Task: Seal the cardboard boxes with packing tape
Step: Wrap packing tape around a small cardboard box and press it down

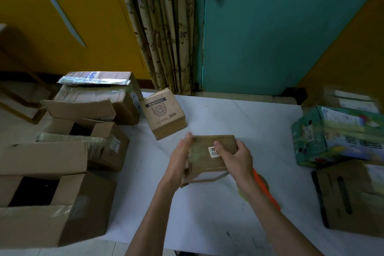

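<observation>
small brown cardboard box (205, 165) mid-desk: right hand (236, 158) gripping its end, left hand (179, 158) flat, fingers straight. imo square flaps flush before taping.

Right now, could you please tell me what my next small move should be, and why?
Probably fold the loose flap shut with the left hand: it hangs open under the box, which the right hand grips, and the tape lies beneath that forearm.
</observation>
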### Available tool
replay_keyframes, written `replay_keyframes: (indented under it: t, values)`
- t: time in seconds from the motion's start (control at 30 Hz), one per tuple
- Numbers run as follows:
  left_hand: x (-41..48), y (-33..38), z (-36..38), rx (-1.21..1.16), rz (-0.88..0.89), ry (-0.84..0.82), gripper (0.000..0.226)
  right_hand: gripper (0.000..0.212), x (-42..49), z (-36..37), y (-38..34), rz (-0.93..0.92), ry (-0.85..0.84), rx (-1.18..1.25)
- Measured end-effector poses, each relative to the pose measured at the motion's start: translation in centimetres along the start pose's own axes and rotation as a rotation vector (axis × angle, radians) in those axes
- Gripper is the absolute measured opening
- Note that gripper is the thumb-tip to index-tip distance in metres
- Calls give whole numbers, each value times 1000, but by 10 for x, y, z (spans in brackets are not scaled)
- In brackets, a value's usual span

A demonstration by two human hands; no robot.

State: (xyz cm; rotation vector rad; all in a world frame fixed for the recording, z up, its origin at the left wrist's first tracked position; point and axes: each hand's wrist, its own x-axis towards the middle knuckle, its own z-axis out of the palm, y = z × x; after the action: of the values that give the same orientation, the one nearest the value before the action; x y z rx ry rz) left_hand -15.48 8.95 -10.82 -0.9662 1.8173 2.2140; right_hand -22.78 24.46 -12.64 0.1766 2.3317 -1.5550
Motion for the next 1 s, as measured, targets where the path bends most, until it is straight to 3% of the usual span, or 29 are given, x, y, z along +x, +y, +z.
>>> replay_keyframes:
  t: [0.07, 0.13, 0.17, 0.23, 0.3, 0.33, 0.47, 0.67, 0.77, 0.93, 1.0]
  values:
    - [1, 0, 3, 94, 83, -21, 55, 39, -1, 4, -4, -22, 27, -15]
    - [8, -2, 4, 121, 103, 13, 26, 42, 0, 8, -7, -39, 28, -13]
    - [14, -3, 3, 132, 103, 51, 24, 43, 1, 9, -9, -39, 12, -13]
    - [23, -5, 3, 157, 123, 136, 47, 46, 3, 11, -16, -10, -50, -12]
    - [32, -11, 4, 217, 90, 222, 96, 55, 7, 14, -22, 48, -105, -9]
    - [35, -13, 5, 252, 95, 261, 101, 59, 9, 15, -24, 63, -109, -13]
    - [38, -14, 2, 328, 123, 283, 84, 56, 16, 21, -15, 55, -62, -91]
    - [41, -17, -2, 422, 187, 281, 38, 35, 17, 23, -13, -44, 17, -247]
    - [42, -16, 1, 476, 198, 334, 40, 40, 15, 21, -14, -85, 53, -329]
    - [41, -10, 4, 480, 152, 331, 43, 40, 15, 20, -15, -43, 13, -254]
    - [40, -8, 5, 499, 100, 322, 56, 43, 13, 20, -17, -12, -19, -207]
